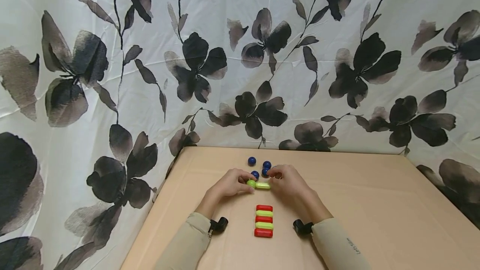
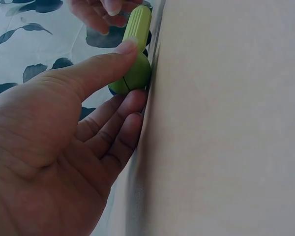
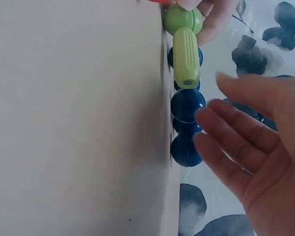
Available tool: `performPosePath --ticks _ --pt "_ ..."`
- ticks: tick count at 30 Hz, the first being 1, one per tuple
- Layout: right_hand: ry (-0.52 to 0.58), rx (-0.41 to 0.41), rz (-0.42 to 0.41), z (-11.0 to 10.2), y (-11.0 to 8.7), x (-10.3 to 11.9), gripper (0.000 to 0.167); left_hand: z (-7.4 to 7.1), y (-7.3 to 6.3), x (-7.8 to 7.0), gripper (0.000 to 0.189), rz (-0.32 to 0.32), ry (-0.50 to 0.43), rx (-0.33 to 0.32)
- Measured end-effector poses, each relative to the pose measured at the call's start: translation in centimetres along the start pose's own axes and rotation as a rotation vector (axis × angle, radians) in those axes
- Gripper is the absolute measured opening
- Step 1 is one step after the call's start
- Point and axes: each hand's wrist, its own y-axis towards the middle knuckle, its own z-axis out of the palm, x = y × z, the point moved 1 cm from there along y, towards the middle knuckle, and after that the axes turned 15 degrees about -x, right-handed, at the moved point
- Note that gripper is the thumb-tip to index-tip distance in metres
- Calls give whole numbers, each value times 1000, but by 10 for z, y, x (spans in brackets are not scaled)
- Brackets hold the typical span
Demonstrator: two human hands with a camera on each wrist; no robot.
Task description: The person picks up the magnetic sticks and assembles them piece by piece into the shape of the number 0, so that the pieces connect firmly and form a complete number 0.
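I see the lime rod [image 1: 263, 186] lying left to right across the bench [image 1: 375, 203], midway between the person's two hands, its long axis roughly level with the far edge. Its left end meets the green ball [image 1: 251, 183], and its free end points toward the right hand [image 1: 288, 180]. The left hand [image 1: 232, 182] pinches the ball between thumb and fingers; the right hand holds nothing I can make out, its thumb well parted from its loosely bent fingers. Those fingertips are right by the blue balls [image 1: 251, 161], though I can't tell if they touch one. The balls sit just beyond the rod, between it and the far edge. Nearer me, red rods [image 1: 263, 233] and yellow rods [image 1: 264, 226] alternate in a short column, five in all, each pointing left to right, between the forearms. The bench's left edge slants down near the left sleeve [image 1: 187, 241], while the top reaches much farther to the right. That top is smooth and tan, and behind it hangs a pale cloth [image 1: 150, 36] printed with dark flowers.
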Motion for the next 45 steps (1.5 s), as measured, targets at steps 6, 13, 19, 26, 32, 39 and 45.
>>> performPosePath --ticks 6,13,19,26,32,39,45 --pt "23 -43 -67 2 11 5 24 0 0 3 35 -6 -2 -8" --pt "-14 43 -213 11 31 13 33 0 -1 5 36 -6 -21 -5" --pt "-32 156 -222 20 45 14 37 -1 -2 6 34 1 -43 3" --pt "-70 196 -282 29 51 12 36 -3 -2 8 33 -8 -60 4" --pt "-164 175 -313 33 51 12 29 -3 -1 10 34 -17 -64 8" --pt "-195 171 -260 34 48 14 27 -3 0 10 33 -15 -76 9" --pt "-194 97 -199 28 46 10 32 -4 0 8 32 -17 -82 14"
